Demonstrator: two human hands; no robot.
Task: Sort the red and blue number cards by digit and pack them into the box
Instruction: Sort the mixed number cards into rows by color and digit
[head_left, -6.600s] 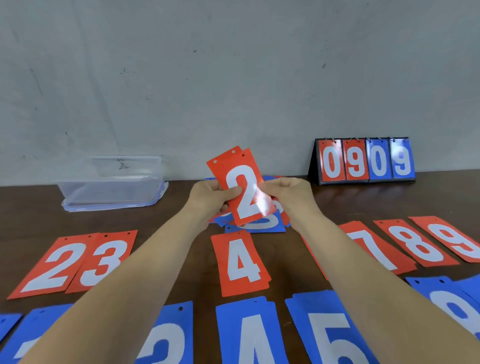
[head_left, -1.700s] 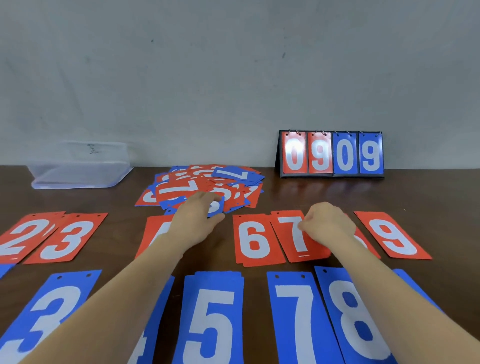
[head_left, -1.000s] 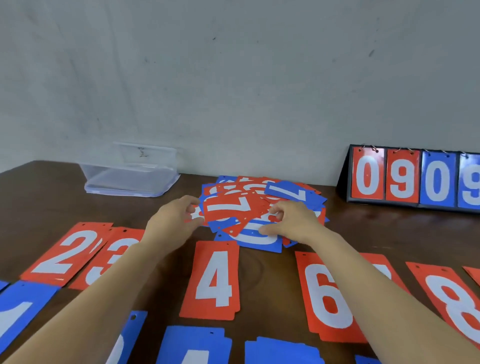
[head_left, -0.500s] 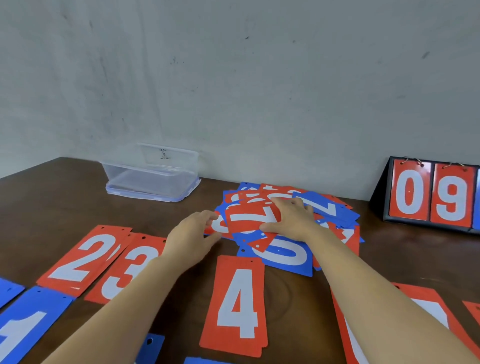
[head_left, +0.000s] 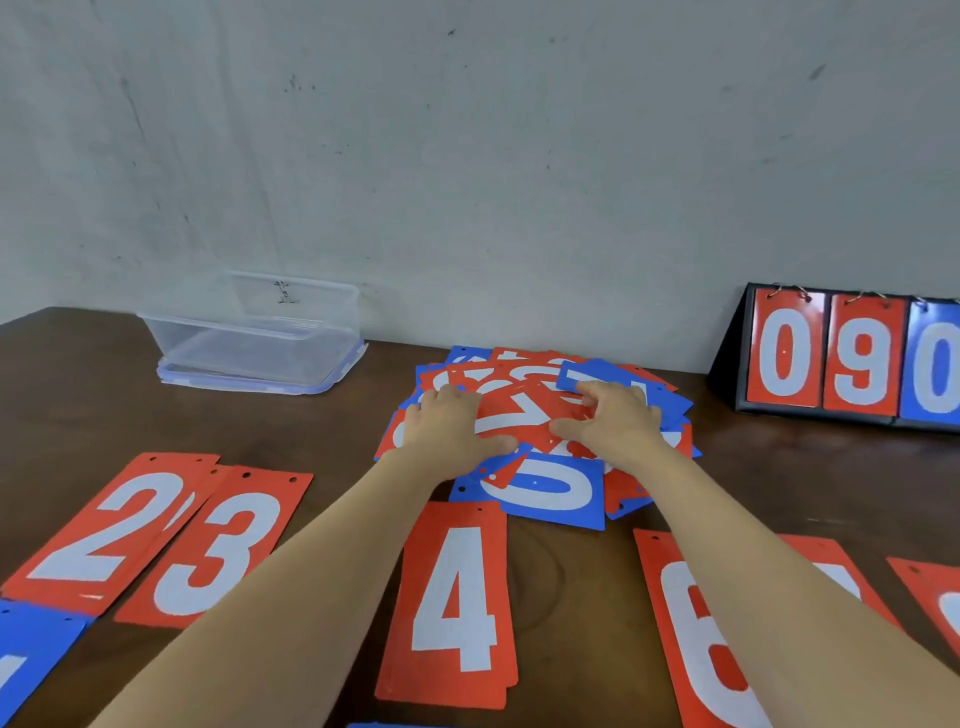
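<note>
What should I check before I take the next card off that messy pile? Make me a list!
1. Both hands on the mixed card pile: ok, the left hand and right hand rest on it.
2. One card gripped: cannot tell; the right hand's fingers arch over a red card.
3. That card's digit readable: cannot tell, the hands cover part of it.
4. Stacks of red 2, red 3, red 4 and red 6 face up: ok.
5. Lid off the clear plastic box: ok.
6. Pile sorted out: not ok, many cards left.
</note>
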